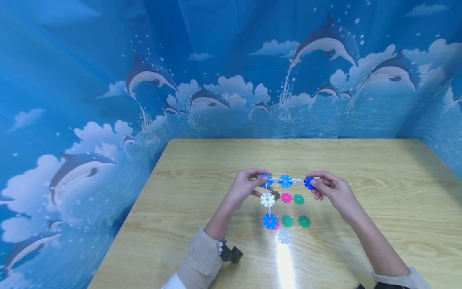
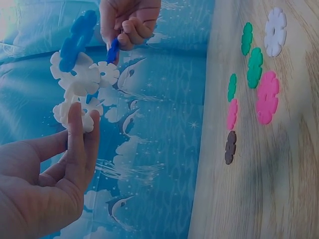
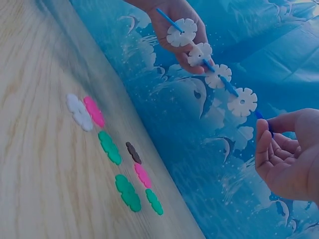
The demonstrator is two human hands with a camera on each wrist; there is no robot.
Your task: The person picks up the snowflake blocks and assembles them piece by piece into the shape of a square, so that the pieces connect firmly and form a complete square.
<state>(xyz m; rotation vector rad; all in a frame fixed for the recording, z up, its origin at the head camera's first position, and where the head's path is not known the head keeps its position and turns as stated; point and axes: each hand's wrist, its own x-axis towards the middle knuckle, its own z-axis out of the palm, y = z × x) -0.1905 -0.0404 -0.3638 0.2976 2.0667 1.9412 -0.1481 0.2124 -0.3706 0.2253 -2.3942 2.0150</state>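
Spanning the two hands in the head view is an L-shaped chain of blue and white notched plastic discs (image 1: 268, 199), held above the wood-grained table (image 1: 397, 200). The left hand (image 1: 244, 186) has its grip clamped on the chain's corner, thumb over a round blue plastic disc (image 1: 266, 181). From that corner one arm runs toward three o'clock and another toward six o'clock, ending in a blue disc with a pink centre (image 1: 270, 221). At the three o'clock end, the right hand (image 1: 333, 194) pinches a dark blue notched disc (image 1: 309, 183) between thumb and fingers; whether it is slotted into the neighbouring white disc I cannot tell. On the table, a brown notched disc (image 1: 276, 196) lies at five o'clock from the corner, a small green notched disc (image 1: 298, 199) at four, and a loose white notched disc (image 1: 284, 237) between five and six.
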